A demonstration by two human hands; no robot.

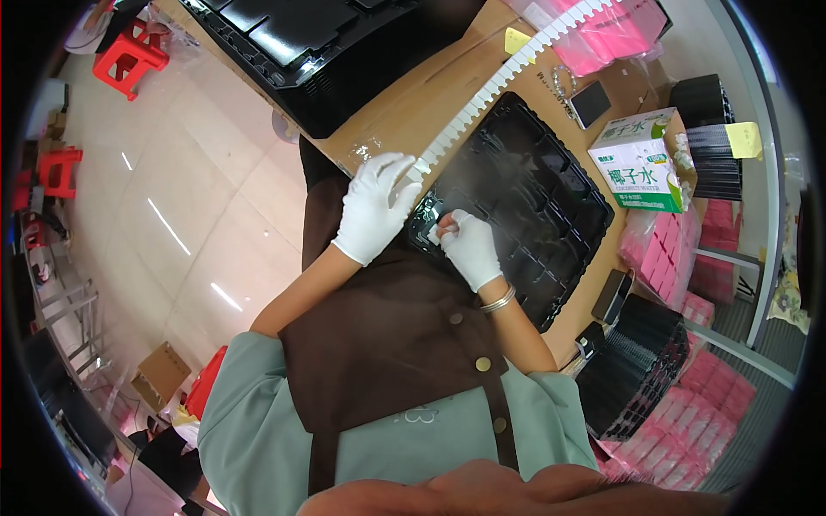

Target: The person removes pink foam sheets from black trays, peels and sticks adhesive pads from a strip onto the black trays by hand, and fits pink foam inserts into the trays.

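Both my hands wear white gloves. My left hand (375, 206) rests on the near end of a long white notched strip (503, 79) that runs across the brown table toward the far right; its fingers curl over the strip. My right hand (468, 245) pinches a small white piece (434, 234) at the near corner of a black compartment tray (538, 193). A silver bracelet sits on my right wrist. The tray's pockets look dark and glossy; I cannot tell what lies in them.
A stack of black trays (301, 34) lies at the table's far left. A white and green carton (638, 159), a phone (590, 103) and pink packets (615, 30) lie to the right. More black trays (637, 361) are stacked at my right. Red stools (129, 56) stand on the floor.
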